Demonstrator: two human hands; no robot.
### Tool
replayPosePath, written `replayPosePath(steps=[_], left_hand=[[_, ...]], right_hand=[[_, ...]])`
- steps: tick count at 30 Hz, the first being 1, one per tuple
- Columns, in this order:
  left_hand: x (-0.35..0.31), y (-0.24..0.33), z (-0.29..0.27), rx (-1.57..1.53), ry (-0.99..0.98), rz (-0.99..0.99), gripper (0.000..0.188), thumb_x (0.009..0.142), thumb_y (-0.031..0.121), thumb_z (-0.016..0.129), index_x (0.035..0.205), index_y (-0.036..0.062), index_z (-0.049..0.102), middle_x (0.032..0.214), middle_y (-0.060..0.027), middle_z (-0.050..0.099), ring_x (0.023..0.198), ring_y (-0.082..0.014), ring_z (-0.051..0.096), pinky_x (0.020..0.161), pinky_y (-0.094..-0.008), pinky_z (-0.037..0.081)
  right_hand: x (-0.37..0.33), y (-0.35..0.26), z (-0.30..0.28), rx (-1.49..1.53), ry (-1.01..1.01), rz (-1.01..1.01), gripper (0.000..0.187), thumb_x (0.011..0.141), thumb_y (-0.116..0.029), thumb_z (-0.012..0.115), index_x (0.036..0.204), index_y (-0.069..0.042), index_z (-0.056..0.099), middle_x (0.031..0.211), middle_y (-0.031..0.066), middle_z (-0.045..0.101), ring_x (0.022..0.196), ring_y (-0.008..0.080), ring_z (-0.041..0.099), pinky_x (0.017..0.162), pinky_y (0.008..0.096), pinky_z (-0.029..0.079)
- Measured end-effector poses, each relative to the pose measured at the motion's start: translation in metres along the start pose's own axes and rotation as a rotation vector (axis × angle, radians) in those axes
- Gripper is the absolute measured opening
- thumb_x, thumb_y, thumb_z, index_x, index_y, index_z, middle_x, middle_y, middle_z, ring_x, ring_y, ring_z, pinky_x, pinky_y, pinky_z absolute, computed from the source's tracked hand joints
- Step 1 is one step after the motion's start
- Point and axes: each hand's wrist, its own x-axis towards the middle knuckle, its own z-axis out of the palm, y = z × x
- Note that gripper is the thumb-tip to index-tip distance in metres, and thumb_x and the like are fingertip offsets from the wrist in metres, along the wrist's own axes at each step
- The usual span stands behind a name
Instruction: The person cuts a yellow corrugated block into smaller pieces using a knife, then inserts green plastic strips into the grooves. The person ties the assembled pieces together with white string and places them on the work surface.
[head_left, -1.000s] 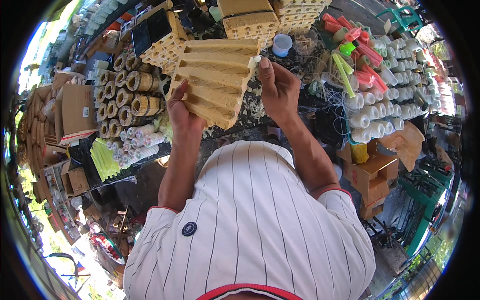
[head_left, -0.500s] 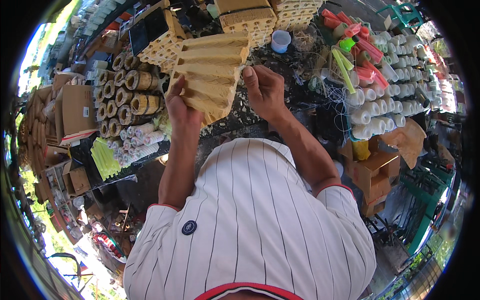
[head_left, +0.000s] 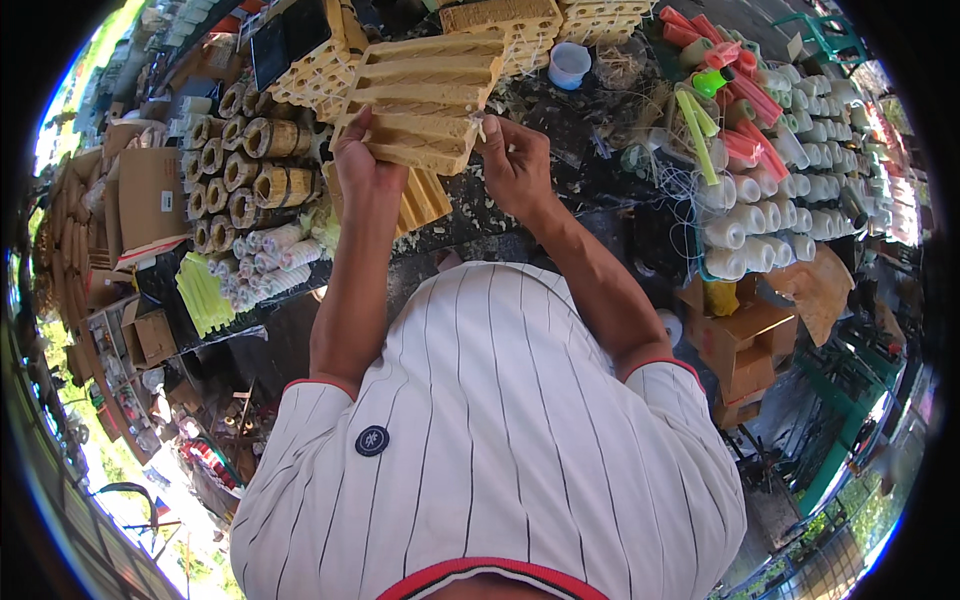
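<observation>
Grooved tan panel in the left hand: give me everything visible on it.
The panel is roughly four-sided, with parallel ridges and troughs running side to side and a rough right edge. It looks moulded; exact material unclear. The left hand grips its left end, holding it grooved face up over the dark table. The right hand is at its right edge; contact unclear.
</observation>
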Motion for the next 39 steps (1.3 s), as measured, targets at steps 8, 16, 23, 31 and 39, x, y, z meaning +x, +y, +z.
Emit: replayPosePath(steps=[8, 16, 23, 31, 39], left_hand=[[0.018, -0.012, 0.000, -0.040, 0.005, -0.003, 0.036, 0.104, 0.007, 0.051, 0.139, -0.0022, 0.055, 0.136, -0.0208, 0.063, 0.125, -0.0361, 0.064, 0.112, -0.0569, 0.051], [0.015, -0.022, 0.006, 0.045, 0.145, 0.055, 0.037, 0.103, 0.009, 0.054, 0.138, -0.0004, 0.056, 0.136, -0.0197, 0.064, 0.124, -0.0356, 0.064, 0.112, -0.0577, 0.051], [0.024, -0.014, -0.003, 0.093, 0.126, 0.083, 0.038, 0.102, 0.009, 0.057, 0.139, 0.0003, 0.053, 0.136, -0.0179, 0.063, 0.126, -0.0342, 0.063, 0.113, -0.0553, 0.051], [0.027, -0.022, -0.003, 0.086, 0.228, 0.142, 0.038, 0.101, 0.008, 0.060, 0.139, 0.0001, 0.054, 0.138, -0.0167, 0.061, 0.130, -0.0333, 0.060, 0.113, -0.0570, 0.051], [0.016, -0.018, -0.013, 0.279, 0.102, 0.400, 0.041, 0.088, -0.003, 0.075, 0.128, -0.0033, 0.064, 0.127, -0.0151, 0.069, 0.112, -0.0271, 0.069, 0.100, -0.0436, 0.057]], right_hand=[[0.009, 0.009, 0.004, 0.139, 0.021, 0.147, 0.052, 0.114, -0.037, 0.051, 0.086, 0.004, 0.066, 0.063, 0.0016, 0.052, 0.064, 0.0087, 0.043, 0.056, 0.0332, 0.040], [-0.002, 0.026, 0.005, 0.235, -0.020, 0.194, 0.051, 0.113, -0.034, 0.053, 0.080, 0.003, 0.064, 0.064, 0.0040, 0.053, 0.064, 0.0097, 0.043, 0.055, 0.0342, 0.038], [-0.001, 0.037, -0.010, 0.052, -0.175, 0.053, 0.055, 0.112, -0.036, 0.056, 0.073, 0.003, 0.059, 0.061, 0.0042, 0.049, 0.061, 0.0101, 0.039, 0.054, 0.0349, 0.036], [-0.003, 0.041, -0.001, 0.123, -0.127, 0.196, 0.061, 0.107, -0.048, 0.062, 0.069, 0.001, 0.058, 0.058, 0.0029, 0.045, 0.060, 0.0114, 0.037, 0.052, 0.0356, 0.033], [0.020, 0.072, -0.067, -0.837, -0.455, 0.394, 0.066, 0.082, -0.066, 0.082, 0.087, 0.000, 0.071, 0.076, 0.0128, 0.070, 0.071, 0.0253, 0.069, 0.064, 0.0440, 0.053]])
